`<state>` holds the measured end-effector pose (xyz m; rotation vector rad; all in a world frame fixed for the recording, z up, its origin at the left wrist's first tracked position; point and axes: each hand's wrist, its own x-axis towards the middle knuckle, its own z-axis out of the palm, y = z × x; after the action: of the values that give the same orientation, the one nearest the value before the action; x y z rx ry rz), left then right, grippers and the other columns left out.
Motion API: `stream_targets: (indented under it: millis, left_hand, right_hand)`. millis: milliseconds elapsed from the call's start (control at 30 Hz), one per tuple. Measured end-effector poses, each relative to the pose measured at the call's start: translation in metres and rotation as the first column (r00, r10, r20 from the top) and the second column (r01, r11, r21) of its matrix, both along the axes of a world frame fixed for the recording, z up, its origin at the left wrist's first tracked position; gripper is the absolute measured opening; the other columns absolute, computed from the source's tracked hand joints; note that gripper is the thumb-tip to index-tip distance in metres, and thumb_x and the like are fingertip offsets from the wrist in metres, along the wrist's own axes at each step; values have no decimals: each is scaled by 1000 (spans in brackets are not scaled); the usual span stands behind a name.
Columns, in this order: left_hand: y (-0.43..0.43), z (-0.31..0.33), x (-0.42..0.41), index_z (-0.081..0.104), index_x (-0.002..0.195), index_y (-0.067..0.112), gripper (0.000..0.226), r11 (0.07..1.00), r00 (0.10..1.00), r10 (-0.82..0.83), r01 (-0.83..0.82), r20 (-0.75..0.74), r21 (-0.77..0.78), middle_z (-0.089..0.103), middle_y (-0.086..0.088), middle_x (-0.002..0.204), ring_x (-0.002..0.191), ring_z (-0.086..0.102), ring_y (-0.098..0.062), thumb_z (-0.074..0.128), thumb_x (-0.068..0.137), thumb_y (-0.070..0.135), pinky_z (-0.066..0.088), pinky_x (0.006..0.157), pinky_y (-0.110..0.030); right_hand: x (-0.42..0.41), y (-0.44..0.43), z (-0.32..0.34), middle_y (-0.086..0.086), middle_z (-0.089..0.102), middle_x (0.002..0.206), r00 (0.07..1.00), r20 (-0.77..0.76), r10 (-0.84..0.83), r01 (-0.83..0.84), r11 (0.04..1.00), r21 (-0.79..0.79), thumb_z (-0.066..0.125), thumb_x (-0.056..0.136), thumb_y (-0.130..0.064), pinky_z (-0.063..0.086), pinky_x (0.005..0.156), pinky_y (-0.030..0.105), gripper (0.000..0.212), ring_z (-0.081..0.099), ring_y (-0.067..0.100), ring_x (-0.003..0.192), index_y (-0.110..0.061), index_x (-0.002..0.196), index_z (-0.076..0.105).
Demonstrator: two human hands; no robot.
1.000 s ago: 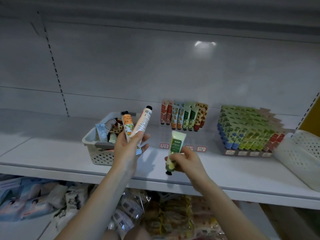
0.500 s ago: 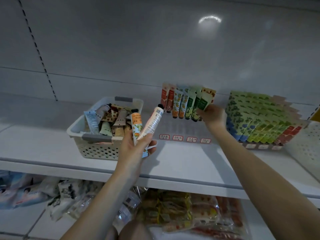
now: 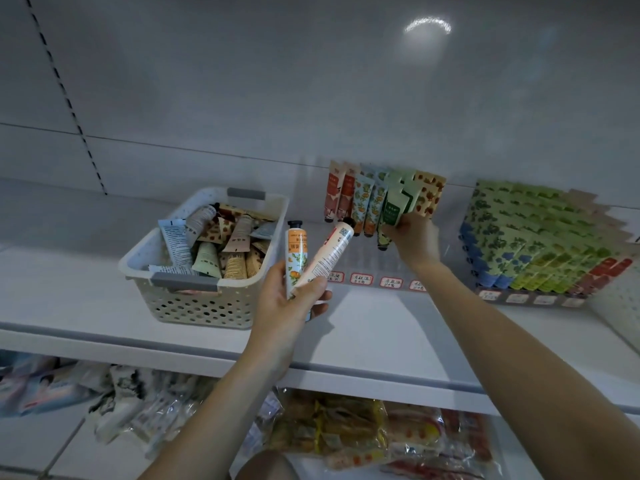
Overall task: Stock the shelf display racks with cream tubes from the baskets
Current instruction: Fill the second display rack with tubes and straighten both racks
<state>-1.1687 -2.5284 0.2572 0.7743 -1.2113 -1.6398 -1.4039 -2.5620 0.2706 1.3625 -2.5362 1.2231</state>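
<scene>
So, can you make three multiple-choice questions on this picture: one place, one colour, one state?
1. Where is the cream perforated plastic basket? A) on the white shelf, left of the clear display rack; B) on the floor; C) on top of the rack.
2. Which colour is the soft plastic tube in the right hand? A) red; B) green; C) black.
3. How is the left hand? A) empty; B) flat on the shelf; C) gripping capped tubes.
Answers: 1 A, it sits on the shelf beside the rack; 2 B, its label is green; 3 C, fingers curl round the tubes.
</scene>
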Motion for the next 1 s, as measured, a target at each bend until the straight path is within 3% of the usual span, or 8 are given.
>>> stream_targets:
  millis: [100, 433, 633, 700, 800, 867, 933, 1000]
  left_hand:
    - [1, -1, -1, 50, 120, 14, 37, 1000, 1000, -8, 8, -1, 8, 63, -1, 100, 71, 67, -4, 61, 86, 9, 55, 63, -19]
    - [3, 2, -2, 52, 112, 18, 29, 999, 1000, -9, 9, -13, 30, 63, 0, 96, 67, 67, -4, 60, 86, 8, 56, 62, -19]
    - [6, 7, -1, 52, 113, 19, 31, 1000, 1000, -12, 12, -11, 22, 62, -3, 100, 69, 67, -6, 61, 85, 9, 57, 65, -21]
    - [8, 9, -1, 53, 107, 24, 28, 1000, 1000, -15, 15, -14, 16, 63, -2, 100, 70, 67, -7, 62, 85, 9, 57, 67, -23]
    - [12, 13, 0, 53, 106, 24, 27, 1000, 1000, -16, 17, -24, 3, 64, -2, 98, 70, 67, -8, 62, 85, 8, 58, 68, -24]
    - [17, 15, 0, 53, 112, 19, 30, 1000, 999, -17, 17, -27, -1, 64, -2, 98, 69, 67, -7, 62, 85, 8, 58, 68, -24]
    - [21, 16, 1, 53, 115, 16, 33, 1000, 1000, -20, 20, -19, -8, 64, -3, 99, 70, 67, -7, 63, 84, 9, 57, 67, -25]
    - [26, 17, 3, 53, 116, 15, 34, 1000, 1000, -25, 25, -11, -17, 64, -4, 100, 71, 67, -8, 63, 85, 9, 57, 67, -25]
  right_hand:
    - [0, 1, 0, 11, 61, 73, 1000, 1, 6, -6, 1000, 13, 60, 88, -18, 36, 49, 25, 22, 55, 23, 69, 2, 80, 64]
    - [3, 3, 2, 13, 64, 84, 999, 45, 20, -21, 1000, 6, 60, 89, -17, 47, 65, 34, 19, 58, 26, 77, 2, 91, 63]
    - [4, 11, 10, 8, 60, 74, 998, 54, 27, -29, 999, 38, 64, 86, -21, 33, 46, 21, 20, 48, 12, 57, -2, 81, 60]
    - [1, 17, 15, 15, 64, 79, 997, 76, -1, -1, 1000, 19, 67, 83, -23, 42, 53, 28, 26, 58, 25, 67, 2, 83, 60]
    - [0, 28, 25, 27, 66, 99, 994, 102, -26, 29, 999, -31, 69, 83, -22, 51, 81, 46, 39, 62, 39, 93, 11, 103, 60]
    - [4, 39, 30, 24, 67, 100, 993, 119, -14, 24, 996, -82, 67, 85, -21, 52, 84, 37, 38, 63, 37, 93, 11, 105, 60]
    - [14, 52, 34, 17, 69, 91, 994, 109, 4, 16, 983, -183, 64, 87, -22, 50, 71, 13, 33, 65, 27, 82, 5, 104, 63]
    - [27, 65, 38, 10, 69, 79, 980, 174, 98, -49, 962, -269, 60, 89, -24, 55, 71, 20, 28, 67, 23, 73, 1, 99, 66]
